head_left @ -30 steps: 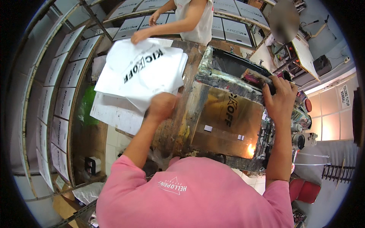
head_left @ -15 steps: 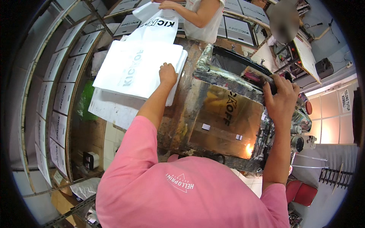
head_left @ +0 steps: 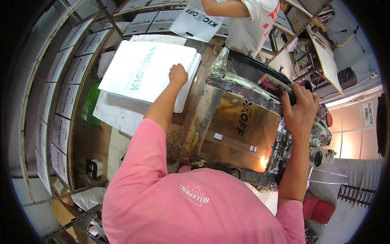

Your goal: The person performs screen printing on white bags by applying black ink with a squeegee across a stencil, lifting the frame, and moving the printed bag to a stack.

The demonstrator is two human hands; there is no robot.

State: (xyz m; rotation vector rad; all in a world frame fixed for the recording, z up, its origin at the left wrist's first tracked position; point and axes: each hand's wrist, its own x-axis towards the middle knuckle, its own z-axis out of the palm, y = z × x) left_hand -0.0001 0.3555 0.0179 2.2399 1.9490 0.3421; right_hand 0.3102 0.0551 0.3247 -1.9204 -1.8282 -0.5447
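Observation:
A stack of white bags [head_left: 162, 83] with dark lettering faintly showing through lies left of the middle. My left hand [head_left: 178, 75] rests on its right part, fingers curled closed; whether they pinch the top bag is hidden. To the right stands a screen printing frame [head_left: 244, 92], caked with dried ink, its amber mesh carrying a dark letter stencil. At its far right side my right hand [head_left: 301, 103] is closed around the end of a squeegee [head_left: 271, 84] with pinkish ink on it. The thumb is on the near side, the fingers over the top.
Across the table, a co-worker in a white shirt [head_left: 248, 30] holds a printed white bag [head_left: 198, 21]. Racks with printed white bags [head_left: 67, 95] line the left and far side. Jars and bottles [head_left: 316, 156] stand right of the frame. A red chair [head_left: 321, 209] is at lower right.
The co-worker has moved to the right, carrying the printed bag off the stack and back toward the far rack. Both my hands stay nearly where they were.

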